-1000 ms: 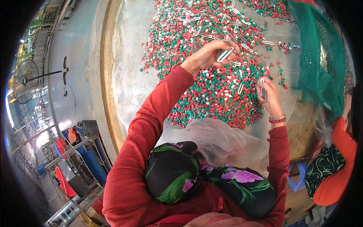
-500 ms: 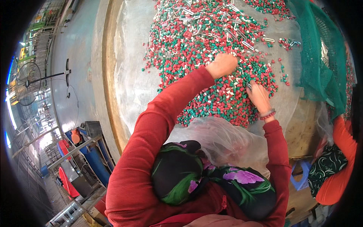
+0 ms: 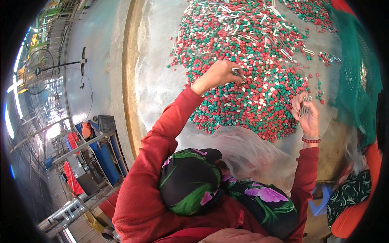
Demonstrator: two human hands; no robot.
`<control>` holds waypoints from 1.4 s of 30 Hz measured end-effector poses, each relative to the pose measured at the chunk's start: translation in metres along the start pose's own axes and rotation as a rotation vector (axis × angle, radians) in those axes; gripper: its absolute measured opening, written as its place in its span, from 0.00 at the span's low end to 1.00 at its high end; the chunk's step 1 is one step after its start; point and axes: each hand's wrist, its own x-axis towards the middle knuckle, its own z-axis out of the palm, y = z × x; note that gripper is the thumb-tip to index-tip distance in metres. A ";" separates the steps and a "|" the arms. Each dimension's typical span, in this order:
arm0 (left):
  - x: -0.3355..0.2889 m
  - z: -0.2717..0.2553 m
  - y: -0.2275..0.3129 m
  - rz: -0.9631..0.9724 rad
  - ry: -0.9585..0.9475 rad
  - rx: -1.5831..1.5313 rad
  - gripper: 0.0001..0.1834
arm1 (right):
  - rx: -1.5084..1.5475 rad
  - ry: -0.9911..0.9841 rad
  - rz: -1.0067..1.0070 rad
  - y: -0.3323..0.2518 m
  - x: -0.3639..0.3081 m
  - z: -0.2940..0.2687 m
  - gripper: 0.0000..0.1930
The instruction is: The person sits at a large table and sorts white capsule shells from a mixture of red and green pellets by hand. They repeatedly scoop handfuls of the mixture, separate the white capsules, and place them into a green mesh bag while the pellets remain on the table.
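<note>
A broad heap of small red, green and white pebble-like pieces [image 3: 247, 101] covers the table. Long, narrow silvery metal loops [image 3: 286, 54] are scattered over its far part. My left hand [image 3: 214, 76] is above the heap's left side, its fingers closed on a short shiny metal piece [image 3: 235, 71]; their grip partly covers it. At the heap's right edge my right hand [image 3: 308, 117] is turned palm up, fingers curled around a few slim metal loops [image 3: 303, 107].
Clear plastic sheeting [image 3: 251, 148] bunches along the near edge. Green netting [image 3: 356, 81] hangs at the right, beside a person in an orange sleeve [image 3: 350, 220]. A wooden rim [image 3: 129, 81] borders the table's left; beyond stand a fan [image 3: 38, 71] and a cart [image 3: 103, 158].
My right hand has moved right, off the heap, and turned up, showing the metal loops. My left hand has drawn back slightly left with a metal piece showing. The view has shifted.
</note>
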 end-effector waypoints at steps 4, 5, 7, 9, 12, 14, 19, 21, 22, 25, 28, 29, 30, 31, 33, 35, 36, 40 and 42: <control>0.011 0.007 0.008 0.025 0.165 0.122 0.14 | -0.049 0.184 0.087 0.008 0.012 0.026 0.17; 0.009 0.011 0.016 0.096 0.242 0.067 0.14 | -0.064 0.258 0.123 0.013 0.013 0.034 0.19; 0.012 0.011 0.031 -0.010 0.233 0.096 0.13 | -0.119 0.263 0.164 0.024 0.014 0.025 0.23; 0.022 0.016 0.036 -0.010 0.271 0.163 0.11 | -0.224 0.323 0.141 0.029 0.011 0.026 0.23; 0.032 0.021 0.030 -0.010 0.338 0.018 0.11 | -0.295 0.224 0.129 0.029 0.008 0.018 0.24; 0.038 0.002 0.016 -0.077 0.218 -0.117 0.13 | -0.333 0.235 0.118 0.023 0.008 0.022 0.26; 0.063 0.012 -0.013 0.071 0.140 -0.206 0.14 | -0.172 0.298 0.113 0.020 0.010 0.009 0.23; 0.070 0.021 -0.012 0.035 0.024 -0.013 0.14 | 0.028 0.236 0.124 0.021 0.009 0.000 0.21; 0.068 0.024 -0.005 -0.003 0.044 0.037 0.15 | 0.114 0.165 0.083 0.022 0.010 0.002 0.18; 0.070 0.027 -0.001 -0.069 0.025 0.243 0.15 | 0.100 0.103 0.064 0.017 0.009 0.014 0.18; 0.068 0.028 -0.009 -0.075 -0.013 0.266 0.13 | 0.077 0.092 0.073 0.012 0.007 0.022 0.15; 0.066 0.027 -0.012 -0.080 -0.035 0.285 0.13 | 0.075 0.085 0.082 0.012 0.007 0.024 0.14; 0.063 0.027 -0.014 -0.049 -0.009 0.280 0.15 | 0.094 0.091 0.083 0.014 0.008 0.025 0.13; 0.063 0.029 -0.013 -0.077 -0.049 0.329 0.15 | 0.109 0.098 0.083 0.013 0.009 0.026 0.12; 0.058 0.035 -0.010 -0.138 -0.127 0.427 0.15 | 0.119 0.094 0.092 0.013 0.009 0.027 0.12; 0.034 0.035 -0.012 -0.115 -0.094 0.388 0.16 | 0.114 0.075 0.104 0.016 0.007 0.026 0.15; 0.019 0.034 -0.015 -0.129 -0.096 0.317 0.15 | 0.065 0.106 0.094 0.015 0.006 0.030 0.16; -0.033 0.035 -0.030 -0.221 -0.095 0.146 0.14 | 0.012 0.169 0.120 0.013 0.001 0.036 0.17; -0.049 0.031 -0.044 -0.276 -0.092 0.048 0.14 | 0.056 0.150 0.163 0.016 0.003 0.032 0.17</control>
